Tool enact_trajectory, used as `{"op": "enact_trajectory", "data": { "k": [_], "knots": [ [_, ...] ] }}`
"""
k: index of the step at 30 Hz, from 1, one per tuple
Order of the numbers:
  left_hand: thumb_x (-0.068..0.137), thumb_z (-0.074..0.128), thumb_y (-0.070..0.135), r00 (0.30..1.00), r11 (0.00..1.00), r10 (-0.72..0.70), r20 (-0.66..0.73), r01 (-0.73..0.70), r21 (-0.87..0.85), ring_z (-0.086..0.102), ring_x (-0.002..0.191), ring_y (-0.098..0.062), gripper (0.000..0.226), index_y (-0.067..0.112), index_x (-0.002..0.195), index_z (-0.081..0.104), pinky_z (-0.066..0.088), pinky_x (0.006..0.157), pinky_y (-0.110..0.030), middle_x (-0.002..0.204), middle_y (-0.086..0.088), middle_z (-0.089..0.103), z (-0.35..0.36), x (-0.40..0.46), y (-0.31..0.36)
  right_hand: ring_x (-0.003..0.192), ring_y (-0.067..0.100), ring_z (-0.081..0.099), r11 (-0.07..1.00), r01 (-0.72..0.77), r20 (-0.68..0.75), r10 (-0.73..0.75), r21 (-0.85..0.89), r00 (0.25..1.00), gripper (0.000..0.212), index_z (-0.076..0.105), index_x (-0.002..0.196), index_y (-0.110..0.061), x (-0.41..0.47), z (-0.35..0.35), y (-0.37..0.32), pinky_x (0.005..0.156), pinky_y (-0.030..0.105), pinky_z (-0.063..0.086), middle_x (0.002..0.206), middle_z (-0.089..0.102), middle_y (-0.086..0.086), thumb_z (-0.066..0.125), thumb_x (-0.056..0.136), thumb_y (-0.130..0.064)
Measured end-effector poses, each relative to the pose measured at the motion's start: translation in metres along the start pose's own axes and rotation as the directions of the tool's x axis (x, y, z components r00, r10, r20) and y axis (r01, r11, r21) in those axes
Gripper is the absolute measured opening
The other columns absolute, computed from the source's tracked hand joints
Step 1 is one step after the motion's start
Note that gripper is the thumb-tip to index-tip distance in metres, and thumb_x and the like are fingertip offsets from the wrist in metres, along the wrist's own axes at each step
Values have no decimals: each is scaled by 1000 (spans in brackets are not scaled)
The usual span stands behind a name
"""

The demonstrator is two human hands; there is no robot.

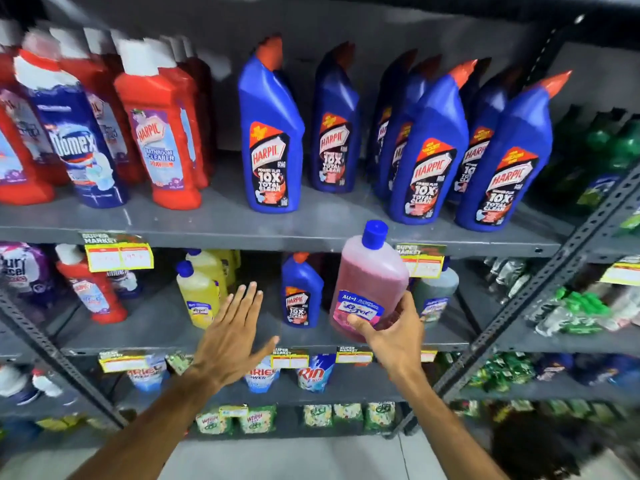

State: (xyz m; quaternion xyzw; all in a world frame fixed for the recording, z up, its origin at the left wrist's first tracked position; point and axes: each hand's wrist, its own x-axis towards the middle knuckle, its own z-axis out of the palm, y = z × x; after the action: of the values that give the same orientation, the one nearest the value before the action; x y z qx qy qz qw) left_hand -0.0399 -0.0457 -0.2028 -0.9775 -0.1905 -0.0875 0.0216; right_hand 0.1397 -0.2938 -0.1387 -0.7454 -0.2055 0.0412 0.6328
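My left hand (232,336) is hovering flat, fingers straight and slightly spread, holding nothing. My right hand (394,337) is gripping the pink bottle (370,282) by its lower end, thumb curling across the label and fingers wrapping behind. The bottle is hanging in the air before the middle shelf (156,317), nearly upright, its long axis running bottom to top, its blue cap (374,233) pointing up and leaning slightly right. Behind, a small blue Harpic bottle (302,292) and a yellow bottle (199,296) are standing on that shelf; larger blue Harpic bottles (272,133) are lining the shelf above.
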Motion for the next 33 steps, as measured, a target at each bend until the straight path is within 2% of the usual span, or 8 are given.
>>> {"op": "enact_trajectory", "data": {
  "k": [5,7,9,11,18,23,29,33],
  "knots": [
    [96,31,74,999,997,1,46,2,-72,12,162,-34,102,-1,164,17,19,131,-50,174,-19,7,48,17,-5,78,-4,75,993,-117,-66,117,6,991,73,53,98,-57,-6,26,56,62,15,58,94,73,-35,101,44,-46],
    [95,32,75,999,997,-2,50,7,-82,17,161,-35,103,-2,163,20,24,129,-51,173,-20,11,73,26,-7,80,-7,74,986,-169,-108,169,10,980,75,53,97,-59,-1,38,82,61,12,57,92,75,-31,103,46,-41],
    [93,32,77,996,997,2,91,6,-80,22,159,-37,106,-4,161,24,26,128,-52,172,-22,16,98,34,-9,79,-9,74,980,-200,-142,196,-10,970,75,53,98,-55,5,52,109,61,11,57,85,75,-22,105,51,-29],
    [91,32,79,993,996,-6,118,17,-90,20,160,-38,109,-4,161,23,24,129,-52,172,-23,15,124,41,-11,80,-11,73,973,-230,-166,223,-25,961,72,53,99,-43,11,66,135,62,10,57,95,72,-22,105,55,-20],
    [87,32,90,986,994,-46,163,62,-95,14,161,-36,120,-3,162,21,17,131,-53,173,-22,10,177,57,-22,89,-2,76,968,-249,-244,249,33,937,70,54,110,-35,28,100,184,75,17,62,110,75,-9,101,63,-14],
    [85,32,92,979,992,-67,191,86,-95,9,162,-35,123,-1,164,16,12,132,-51,174,-20,6,192,61,-28,83,-7,75,972,-231,-297,234,46,926,71,52,100,-53,39,117,188,71,10,58,103,74,-15,102,63,-19],
    [84,24,94,973,988,-89,213,114,-107,8,162,-36,123,0,164,13,10,132,-52,174,-20,9,206,62,-28,78,-5,73,970,-241,-301,237,24,924,65,48,95,-36,55,131,188,66,5,54,99,76,-2,102,63,-20],
    [87,22,94,973,989,-90,212,113,-100,2,163,-32,122,3,166,6,8,132,-51,175,-18,5,210,60,-30,86,11,76,976,-218,-307,202,-21,930,68,47,102,-34,56,136,189,67,4,54,104,76,3,101,62,-33]
  ]
}}
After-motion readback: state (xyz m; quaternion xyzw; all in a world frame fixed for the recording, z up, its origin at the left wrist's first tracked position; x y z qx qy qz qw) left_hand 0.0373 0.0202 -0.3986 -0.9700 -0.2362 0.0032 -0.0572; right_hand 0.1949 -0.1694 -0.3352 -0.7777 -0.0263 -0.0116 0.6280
